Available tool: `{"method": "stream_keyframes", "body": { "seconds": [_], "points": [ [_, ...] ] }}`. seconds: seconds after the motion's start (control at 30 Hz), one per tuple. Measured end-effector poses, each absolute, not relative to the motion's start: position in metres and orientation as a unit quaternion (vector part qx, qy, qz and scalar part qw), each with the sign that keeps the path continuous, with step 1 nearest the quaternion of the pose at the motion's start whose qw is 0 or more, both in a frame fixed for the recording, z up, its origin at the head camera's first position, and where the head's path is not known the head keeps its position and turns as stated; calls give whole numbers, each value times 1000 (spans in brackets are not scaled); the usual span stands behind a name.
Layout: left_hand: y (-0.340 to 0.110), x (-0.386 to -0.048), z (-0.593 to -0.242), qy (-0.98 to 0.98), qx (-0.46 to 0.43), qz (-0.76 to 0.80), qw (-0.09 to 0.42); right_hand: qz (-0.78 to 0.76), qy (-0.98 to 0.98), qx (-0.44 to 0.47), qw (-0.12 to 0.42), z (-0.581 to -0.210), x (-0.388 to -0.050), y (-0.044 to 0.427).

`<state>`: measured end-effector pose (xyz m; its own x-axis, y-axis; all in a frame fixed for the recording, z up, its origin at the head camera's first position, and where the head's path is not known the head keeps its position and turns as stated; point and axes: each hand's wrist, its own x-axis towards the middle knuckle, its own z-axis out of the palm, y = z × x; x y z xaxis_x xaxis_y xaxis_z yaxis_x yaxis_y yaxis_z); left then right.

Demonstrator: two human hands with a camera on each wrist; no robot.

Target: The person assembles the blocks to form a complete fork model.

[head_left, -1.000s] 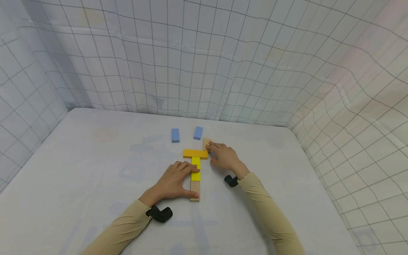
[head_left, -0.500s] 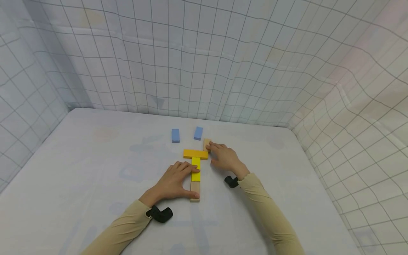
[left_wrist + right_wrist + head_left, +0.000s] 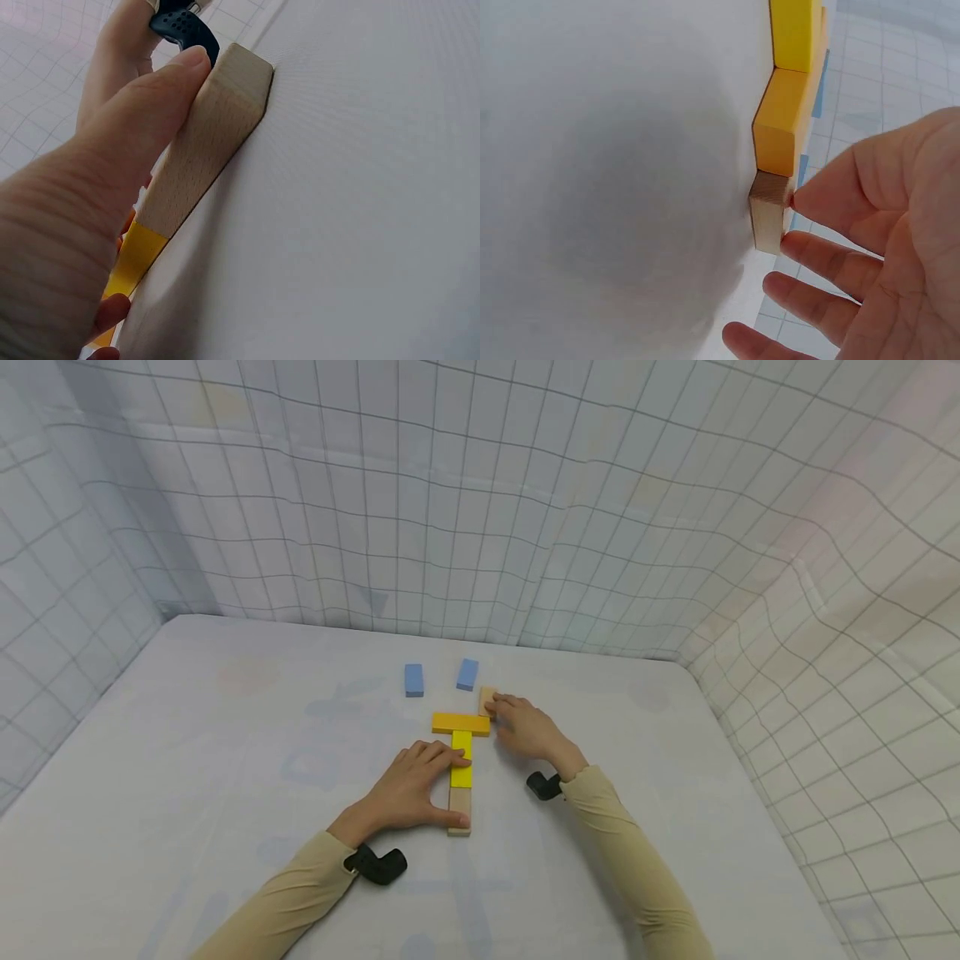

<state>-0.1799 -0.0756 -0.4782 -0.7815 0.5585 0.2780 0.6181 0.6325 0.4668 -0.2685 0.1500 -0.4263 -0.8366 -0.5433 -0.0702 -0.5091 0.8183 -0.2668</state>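
Observation:
In the head view, my left hand (image 3: 408, 785) spreads over a column of blocks, thumb on a wooden block (image 3: 460, 802) and index finger on a yellow block (image 3: 462, 772). The left wrist view shows that thumb lying along the wooden block (image 3: 199, 150). An orange block (image 3: 461, 723) lies crosswise at the column's far end. My right hand (image 3: 531, 732) touches a smaller-looking wooden block (image 3: 487, 699) beside the orange block's right end. In the right wrist view, two fingertips of that hand (image 3: 855, 240) meet the wooden block (image 3: 767, 225); the other fingers hang free.
Two blue blocks (image 3: 414, 680) (image 3: 467, 674) lie apart beyond the orange block. A white cloth covers the table (image 3: 247, 727), and gridded curtains (image 3: 450, 510) stand behind it and at both sides.
The right thumb has drawn in toward the right hand's other fingers, and that hand has shifted very slightly. The left hand and the blocks look unmoved.

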Motion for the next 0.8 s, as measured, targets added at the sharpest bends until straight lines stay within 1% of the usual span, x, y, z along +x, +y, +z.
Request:
{"method": "stream_keyframes", "body": {
  "seconds": [0.23,0.37,0.5,0.63,0.8],
  "points": [
    [-75,-180,-479,-900,-330,-280,55,-192,944,-267,11,-426,-276,144],
    [-75,-180,-479,-900,-330,-279,54,-204,942,-267,-4,-426,-282,139],
    [-75,-179,-478,-900,-327,-283,52,-183,943,-277,-2,-424,-288,133],
    [-76,-179,-478,-901,-325,-283,51,-155,948,-278,15,-421,-293,127],
    [-76,-180,-479,-900,-328,-281,64,-143,949,-277,42,-418,-298,119]
  ]
}}
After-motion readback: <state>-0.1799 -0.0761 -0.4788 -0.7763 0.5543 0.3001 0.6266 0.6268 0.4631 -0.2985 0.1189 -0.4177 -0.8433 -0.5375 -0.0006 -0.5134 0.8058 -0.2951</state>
